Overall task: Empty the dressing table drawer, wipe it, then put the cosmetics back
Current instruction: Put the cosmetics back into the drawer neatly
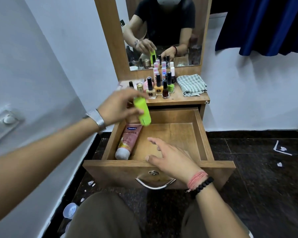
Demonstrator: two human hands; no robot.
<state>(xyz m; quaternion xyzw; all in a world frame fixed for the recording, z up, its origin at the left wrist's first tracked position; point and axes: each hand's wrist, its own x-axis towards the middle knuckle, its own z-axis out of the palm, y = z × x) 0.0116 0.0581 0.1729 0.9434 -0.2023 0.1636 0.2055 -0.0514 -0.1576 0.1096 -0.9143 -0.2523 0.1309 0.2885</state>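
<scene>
Drawer (202, 134) pulled fully out, nearly bare. Pink lotion tube (128, 141) lies along its left wall, cap toward the front. Left hand (118, 107) holds a lime-green bottle (142, 111) above the drawer's back-left corner, tilted, fingers wrapped around its upper part; blurred, so exact finger placement is unclear. Right hand (169, 158) hangs over the drawer front, fingers spread and loose, holding nothing, thumb at the front edge.

Nail polish bottles (160, 85) stand packed together on the tabletop (187, 98) below the mirror (163, 31). Folded checked cloth (191, 85) sits just right of them.

Stage, as a guess: restocking, since the cloth is parked and only the tube is in the drawer. Could equally be the tail of emptying.

Risks:
- Green bottle is gripped high and tilted; a loose hold could drop it onto the tube or the drawer floor.
- Left forearm passes near the front row of polish bottles; a brush there could topple several, since they stand touching or nearly so.
- Glass polish falling to the dark floor (258, 169) might break.
- Right hand leaning on the extended drawer front could strain or tip the drawer.
</scene>
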